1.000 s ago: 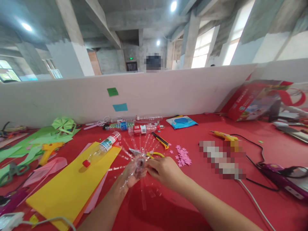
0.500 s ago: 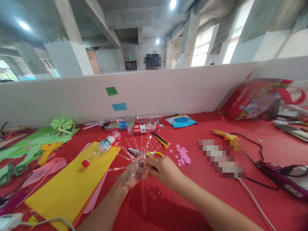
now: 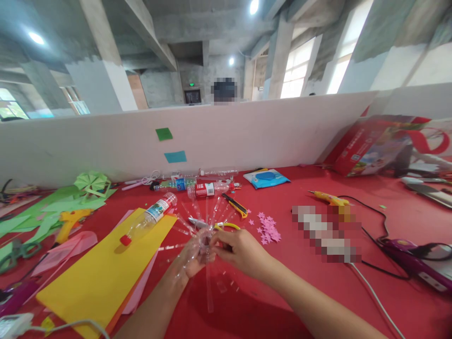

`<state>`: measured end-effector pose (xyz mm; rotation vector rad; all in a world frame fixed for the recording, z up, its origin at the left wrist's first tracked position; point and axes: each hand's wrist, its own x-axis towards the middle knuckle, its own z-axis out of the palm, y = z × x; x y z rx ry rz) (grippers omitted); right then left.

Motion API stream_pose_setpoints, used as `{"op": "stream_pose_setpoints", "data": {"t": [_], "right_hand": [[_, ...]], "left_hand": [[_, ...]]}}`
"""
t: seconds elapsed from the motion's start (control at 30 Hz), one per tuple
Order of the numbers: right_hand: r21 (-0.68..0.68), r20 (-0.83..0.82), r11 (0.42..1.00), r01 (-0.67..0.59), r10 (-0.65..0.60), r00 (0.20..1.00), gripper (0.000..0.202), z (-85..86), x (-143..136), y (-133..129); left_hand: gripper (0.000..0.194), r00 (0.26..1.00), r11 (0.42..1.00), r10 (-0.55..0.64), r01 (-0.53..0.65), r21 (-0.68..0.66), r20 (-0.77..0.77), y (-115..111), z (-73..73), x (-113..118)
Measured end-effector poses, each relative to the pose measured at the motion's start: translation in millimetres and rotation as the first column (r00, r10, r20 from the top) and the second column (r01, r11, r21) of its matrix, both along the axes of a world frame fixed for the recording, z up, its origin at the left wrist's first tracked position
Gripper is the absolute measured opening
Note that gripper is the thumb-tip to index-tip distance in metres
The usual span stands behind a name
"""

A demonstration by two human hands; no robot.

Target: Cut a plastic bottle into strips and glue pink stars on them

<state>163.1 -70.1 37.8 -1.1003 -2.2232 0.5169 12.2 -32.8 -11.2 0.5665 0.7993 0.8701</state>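
A clear plastic bottle piece cut into strips [image 3: 209, 287] is between my hands, its strips fanning out on all sides around the round neck. My left hand [image 3: 193, 259] is closed around the neck part from the left and below. My right hand [image 3: 238, 249] pinches at the right side of the neck, fingertips pressed together on the clear plastic. Scissors with yellow handles [image 3: 228, 226] lie just beyond my hands, partly hidden by the strips. A yellow utility knife [image 3: 236, 206] rests behind them. Pink paper stars [image 3: 268, 228] lie in a pile to the right.
On the left, a bottle with a red cap [image 3: 150, 219] lies on yellow paper [image 3: 95, 273]. More bottles [image 3: 208, 189] lie near the white partition [image 3: 247, 136]. Blue wipes [image 3: 266, 178] sit behind. A yellow glue gun [image 3: 328, 198] and cords are at right; green scissors [image 3: 17, 254] at far left.
The bottle piece has turned slightly in my hands, and its strips have shifted a little. My right fingers have moved slightly at the neck. Things on the table stay put.
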Motion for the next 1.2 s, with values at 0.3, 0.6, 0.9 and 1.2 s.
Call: {"op": "stream_pose_setpoints", "data": {"t": [0.3,0.6,0.9,1.2], "right_hand": [[0.059,0.007,0.998,0.024,-0.025,1.000,0.016,-1.5,0,0],[0.071,-0.026,0.997,0.021,-0.019,0.999,0.017,-1.5,-1,-1],[0.152,0.051,0.987,-0.047,0.040,0.998,0.014,-6.9,0,3],[0.192,0.026,0.981,-0.014,0.009,1.000,0.014,-4.1,0,0]], "left_hand": [[0.027,1.000,1.000,0.005,-0.005,0.001,0.022,6,-7.0,-3],[0.023,0.999,1.000,0.022,-0.022,0.016,0.036,6,-11.2,-4],[0.026,0.998,0.999,0.042,-0.043,0.013,0.055,7,-7.2,-6],[0.027,0.997,0.997,0.073,-0.073,-0.019,0.014,4,-2.2,-3]]}}
